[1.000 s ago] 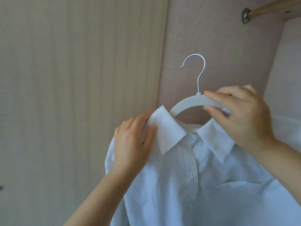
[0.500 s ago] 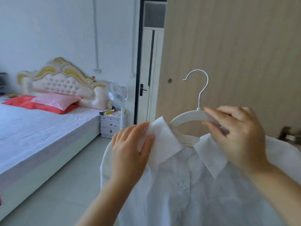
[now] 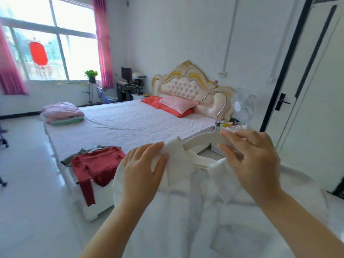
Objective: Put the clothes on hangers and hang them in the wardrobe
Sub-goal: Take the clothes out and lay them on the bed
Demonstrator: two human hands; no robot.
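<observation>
A white collared shirt (image 3: 186,216) hangs on a white hanger (image 3: 202,139) with a metal hook, held up in front of me. My left hand (image 3: 141,170) pinches the shirt's left collar flap between thumb and fingers. My right hand (image 3: 253,157) grips the hanger's right arm near the hook, over the other collar flap. A red sweater (image 3: 96,164) lies on the near corner of the bed (image 3: 130,123), on top of a grey-green garment. The wardrobe is out of view.
The bed fills the middle of the room, with pink and red pillows (image 3: 173,106) at the headboard and a folded quilt (image 3: 62,113) at its far left corner. A white fan (image 3: 242,107) stands by the nightstand. A door (image 3: 305,90) is at right; pale floor lies at left.
The view has swung left from the wardrobe's inside, past its door, to the bedroom. Both hands keep the same hold on the collar and the hanger.
</observation>
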